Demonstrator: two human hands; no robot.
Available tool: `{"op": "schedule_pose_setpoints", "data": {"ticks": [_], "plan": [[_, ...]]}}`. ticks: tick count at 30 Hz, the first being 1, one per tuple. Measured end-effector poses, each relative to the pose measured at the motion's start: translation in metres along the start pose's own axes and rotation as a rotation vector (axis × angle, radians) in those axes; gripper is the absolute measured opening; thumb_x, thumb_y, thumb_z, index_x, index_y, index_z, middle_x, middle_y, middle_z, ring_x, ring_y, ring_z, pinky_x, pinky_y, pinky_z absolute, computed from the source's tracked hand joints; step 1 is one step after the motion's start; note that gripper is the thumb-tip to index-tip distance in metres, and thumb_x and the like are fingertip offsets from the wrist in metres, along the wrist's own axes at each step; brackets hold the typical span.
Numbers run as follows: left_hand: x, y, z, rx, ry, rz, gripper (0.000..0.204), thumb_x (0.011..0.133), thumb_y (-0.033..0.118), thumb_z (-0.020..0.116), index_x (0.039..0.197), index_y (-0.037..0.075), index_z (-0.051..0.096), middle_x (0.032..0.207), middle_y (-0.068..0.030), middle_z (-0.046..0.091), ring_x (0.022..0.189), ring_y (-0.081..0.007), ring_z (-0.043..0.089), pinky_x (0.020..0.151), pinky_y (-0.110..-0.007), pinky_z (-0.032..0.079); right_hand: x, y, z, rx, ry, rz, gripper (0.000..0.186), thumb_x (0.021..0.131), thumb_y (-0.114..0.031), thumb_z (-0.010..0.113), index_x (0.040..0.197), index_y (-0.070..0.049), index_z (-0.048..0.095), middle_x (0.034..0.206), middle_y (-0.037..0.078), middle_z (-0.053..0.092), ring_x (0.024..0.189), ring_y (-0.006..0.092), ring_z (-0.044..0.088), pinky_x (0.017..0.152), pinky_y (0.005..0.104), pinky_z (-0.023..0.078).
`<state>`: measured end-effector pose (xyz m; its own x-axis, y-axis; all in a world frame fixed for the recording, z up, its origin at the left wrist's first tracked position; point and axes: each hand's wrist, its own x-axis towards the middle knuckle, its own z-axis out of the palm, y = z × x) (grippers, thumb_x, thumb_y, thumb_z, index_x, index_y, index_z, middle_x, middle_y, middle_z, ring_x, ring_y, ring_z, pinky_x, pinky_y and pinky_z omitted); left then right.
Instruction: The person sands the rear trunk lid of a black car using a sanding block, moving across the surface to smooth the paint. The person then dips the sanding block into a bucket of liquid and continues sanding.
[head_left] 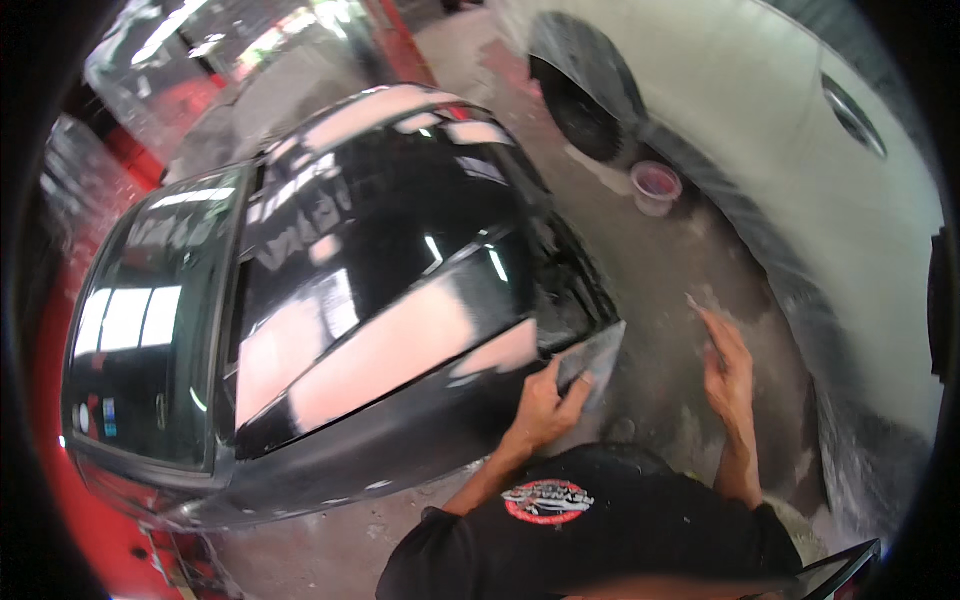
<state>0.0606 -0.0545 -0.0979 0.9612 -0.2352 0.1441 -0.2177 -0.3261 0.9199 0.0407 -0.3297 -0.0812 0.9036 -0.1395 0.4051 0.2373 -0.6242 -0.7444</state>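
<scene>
My left hand [545, 408] is closed on a flat grey sheet [603, 362] with a mottled surface, held at the front corner of a black car. Next to it is the dark headlight opening [568, 300]. Pale pink patches [400, 355] cover parts of the car's black hood [400, 220] and fender [380, 450]. Apart from the car, my right hand [730, 370] is raised over the floor with its fingers drawn together. A thin pale tip shows at its fingertips; blur hides what it is.
A pale car [740, 90] stands to the right, with plastic film [800, 300] along its lower side. Near its dark wheel [585, 100] a translucent tub [656, 188] with reddish contents sits on the grey floor [660, 270]. The black car's windshield [150, 320] is at left.
</scene>
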Motion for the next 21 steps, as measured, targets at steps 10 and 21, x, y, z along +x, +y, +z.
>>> {"op": "schedule_pose_setpoints", "data": {"ticks": [10,21], "plan": [[0.125,-0.061,0.095,0.097,0.042,0.107,0.029,0.092,0.014,0.061,0.115,-0.003,0.062,0.087,-0.0222,0.07,0.078,-0.0314,0.071,0.072,-0.037,0.053,0.013,0.08,-0.01,0.249,-0.184,0.32,0.052,0.082,0.012,0.057,0.13,-0.007,0.061,0.13,0.015,0.06,0.121,0.0307,0.057,0.103,0.0371,0.044],[0.334,-0.129,0.197,-0.173,0.308,-0.102,0.03,0.092,0.018,0.061,0.107,-0.008,0.063,0.088,-0.0213,0.072,0.079,-0.0291,0.071,0.073,-0.037,0.053,0.171,0.223,-0.052,0.587,0.147,0.601,0.043,0.088,0.002,0.058,0.131,0.006,0.056,0.115,0.009,0.066,0.107,0.0177,0.061,0.099,0.0322,0.044]]}}
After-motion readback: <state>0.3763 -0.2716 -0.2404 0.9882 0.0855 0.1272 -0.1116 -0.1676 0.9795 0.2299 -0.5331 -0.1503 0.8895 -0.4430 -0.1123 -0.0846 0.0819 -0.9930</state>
